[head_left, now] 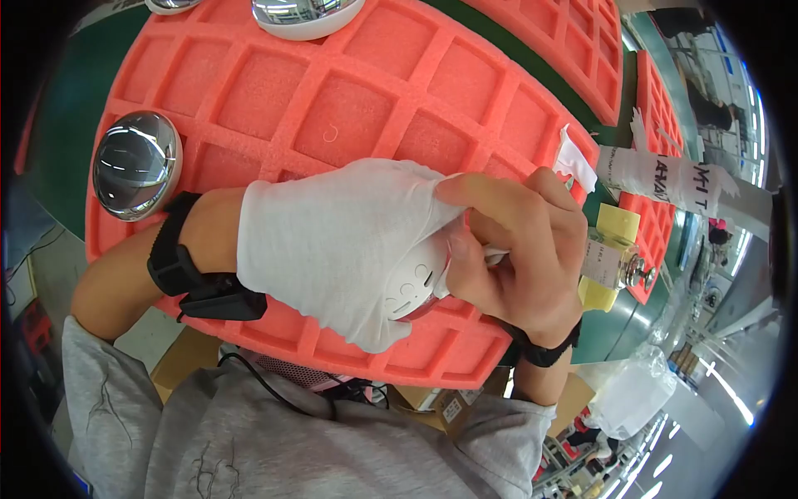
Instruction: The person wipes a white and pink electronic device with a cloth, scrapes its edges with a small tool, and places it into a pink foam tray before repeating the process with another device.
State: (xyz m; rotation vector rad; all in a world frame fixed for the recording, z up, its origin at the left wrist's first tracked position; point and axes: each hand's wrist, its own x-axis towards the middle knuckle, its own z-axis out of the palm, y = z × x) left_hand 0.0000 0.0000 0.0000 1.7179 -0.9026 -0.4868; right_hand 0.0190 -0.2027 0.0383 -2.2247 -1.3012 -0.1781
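My left hand (341, 241) wears a white glove and is closed round a white round device (412, 279). The device's flat face shows slots and round marks, with a red rim at its lower edge. My bare right hand (528, 249) is closed at the device's right side, thumb and fingers curled together near the glove's fingertips. A bit of white material (496, 255) shows between those fingers; what it is I cannot make out. Both hands are above a red foam tray (320, 341) with square pockets. A mirrored dome (137, 166) rests in the tray at the left.
Another mirrored dome with a white base (307, 18) lies at the tray's far edge. More red foam trays (573, 41) lie beyond. A taped grey post (665, 179) and a yellow block with a metal knob (611, 254) stand at the right. Cardboard boxes (432, 399) are below the near edge.
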